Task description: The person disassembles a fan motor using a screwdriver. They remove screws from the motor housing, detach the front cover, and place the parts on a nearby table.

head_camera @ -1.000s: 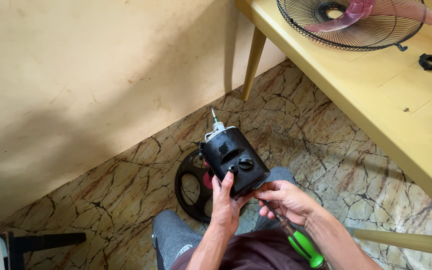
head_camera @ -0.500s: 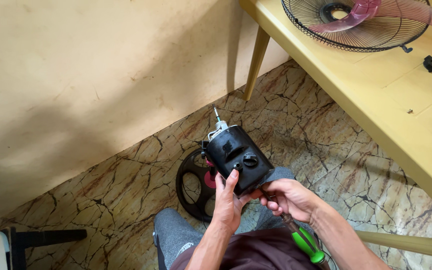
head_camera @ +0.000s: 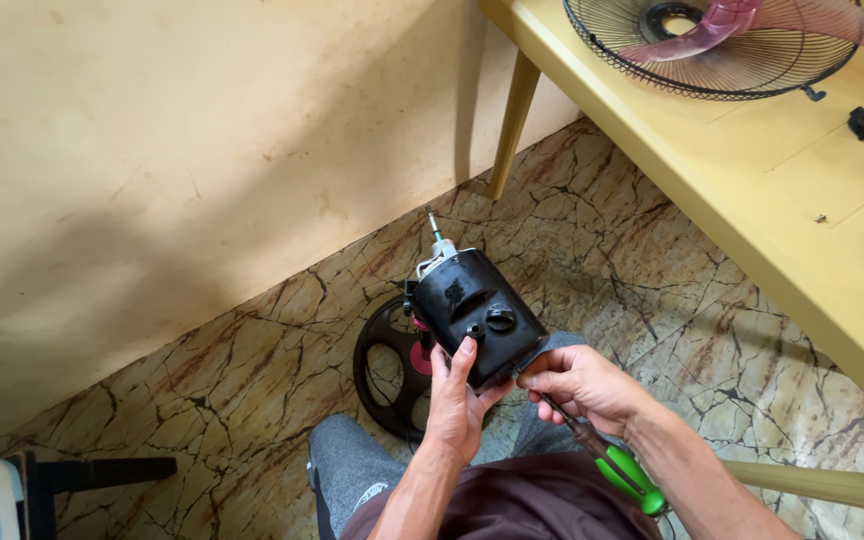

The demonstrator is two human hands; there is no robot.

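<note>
Black motor housing (head_camera: 474,312) cradled upright, left hand (head_camera: 455,402) fingers clamped; right hand (head_camera: 577,385) fingers gripping green-handled screwdriver (head_camera: 607,462).

No packages, signs or screens show in this view. The one thing close to a label is a small raised mark moulded into the black motor housing (head_camera: 475,312), on its upper face near the end where the metal shaft sticks out. The mark is black on black, the same colour as the housing, and roughly square in outline; its detail is too small to make out. It sits just above a round knob and a small hole on the same face. Nothing on the yellow bench (head_camera: 752,200) carries a sticker or tag that can be seen.
</note>
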